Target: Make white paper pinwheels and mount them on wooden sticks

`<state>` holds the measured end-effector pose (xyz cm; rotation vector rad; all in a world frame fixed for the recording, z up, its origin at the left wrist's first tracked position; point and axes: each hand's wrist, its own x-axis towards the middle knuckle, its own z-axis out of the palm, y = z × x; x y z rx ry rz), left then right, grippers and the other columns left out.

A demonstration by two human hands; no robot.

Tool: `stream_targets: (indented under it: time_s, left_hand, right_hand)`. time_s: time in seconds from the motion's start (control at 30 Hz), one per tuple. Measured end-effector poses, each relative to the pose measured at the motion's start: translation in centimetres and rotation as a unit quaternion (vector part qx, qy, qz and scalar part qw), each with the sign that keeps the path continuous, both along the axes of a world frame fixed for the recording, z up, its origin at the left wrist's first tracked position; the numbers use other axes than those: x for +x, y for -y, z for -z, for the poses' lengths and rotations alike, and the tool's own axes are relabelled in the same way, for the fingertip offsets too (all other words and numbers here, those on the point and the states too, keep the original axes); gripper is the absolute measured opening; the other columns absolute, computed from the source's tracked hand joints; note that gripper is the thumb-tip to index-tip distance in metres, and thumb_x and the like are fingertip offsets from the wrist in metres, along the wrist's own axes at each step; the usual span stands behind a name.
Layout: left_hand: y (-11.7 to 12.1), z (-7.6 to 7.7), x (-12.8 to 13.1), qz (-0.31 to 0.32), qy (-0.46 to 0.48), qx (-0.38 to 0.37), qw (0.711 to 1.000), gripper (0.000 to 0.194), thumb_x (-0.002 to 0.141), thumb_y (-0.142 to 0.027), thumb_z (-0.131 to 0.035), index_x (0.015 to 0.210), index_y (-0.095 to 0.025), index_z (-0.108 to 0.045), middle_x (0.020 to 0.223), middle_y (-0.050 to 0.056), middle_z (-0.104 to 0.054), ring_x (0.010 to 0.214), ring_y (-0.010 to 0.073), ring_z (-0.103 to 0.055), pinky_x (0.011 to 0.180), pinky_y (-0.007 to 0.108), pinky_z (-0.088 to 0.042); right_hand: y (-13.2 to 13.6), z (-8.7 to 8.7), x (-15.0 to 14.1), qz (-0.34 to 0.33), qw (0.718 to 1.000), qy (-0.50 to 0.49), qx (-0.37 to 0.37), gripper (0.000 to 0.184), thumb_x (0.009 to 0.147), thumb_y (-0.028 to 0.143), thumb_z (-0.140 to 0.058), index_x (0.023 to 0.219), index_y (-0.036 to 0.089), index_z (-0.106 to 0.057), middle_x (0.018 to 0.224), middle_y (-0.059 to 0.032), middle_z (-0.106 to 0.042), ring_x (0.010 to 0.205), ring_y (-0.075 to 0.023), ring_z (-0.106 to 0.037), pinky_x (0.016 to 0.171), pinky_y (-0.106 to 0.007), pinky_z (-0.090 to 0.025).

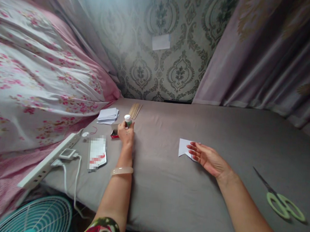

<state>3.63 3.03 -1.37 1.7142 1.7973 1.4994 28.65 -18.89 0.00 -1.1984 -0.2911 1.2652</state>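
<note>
My left hand (126, 132) is wrapped round a small green bottle with a white cap (127, 120), held upright at the left of the grey cloth surface. Just beside that hand is a small open red box (114, 134) with dark contents too small to name, partly hidden by my fingers. My right hand (205, 157) is open, palm turned inward and fingers stretched out. It is over or beside some white paper pieces (184, 147) and partly covers them; whether it touches them I cannot tell.
Behind the box lie a stack of white paper (107, 116) and several wooden sticks (135, 111). Green-handled scissors (281, 204) lie at the right. A phone (98, 154), a power strip (47, 162) with cables, and a teal fan (37, 217) are at the left.
</note>
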Motion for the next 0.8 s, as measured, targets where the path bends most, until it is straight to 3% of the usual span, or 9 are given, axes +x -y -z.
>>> stream_targets:
  time_s: [0.47, 0.8]
  left_hand:
    - [-0.8, 1.6, 0.1, 0.005, -0.026, -0.008, 1.0, 0.022, 0.076, -0.035, -0.063, 0.09, -0.019, -0.067, 0.086, 0.005, -0.064, 0.085, 0.021, -0.058, 0.081, 0.032, -0.043]
    - [-1.0, 1.8, 0.2, 0.006, -0.025, -0.022, 0.999, 0.023, 0.072, -0.027, -0.066, 0.093, -0.017, -0.065, 0.089, 0.006, -0.066, 0.085, 0.0212, -0.059, 0.079, 0.032, -0.043]
  right_hand:
    - [0.9, 1.3, 4.1, 0.044, 0.997, 0.06, 0.039, 0.017, 0.086, 0.011, -0.057, 0.081, 0.02, -0.071, 0.084, -0.006, -0.074, 0.064, -0.0109, -0.068, 0.053, -0.016, -0.056]
    - [0.7, 1.3, 4.0, 0.057, 0.997, 0.058, 0.012, 0.017, 0.085, 0.009, -0.058, 0.078, 0.017, -0.071, 0.078, -0.0052, -0.073, 0.059, -0.0093, -0.066, 0.051, -0.014, -0.055]
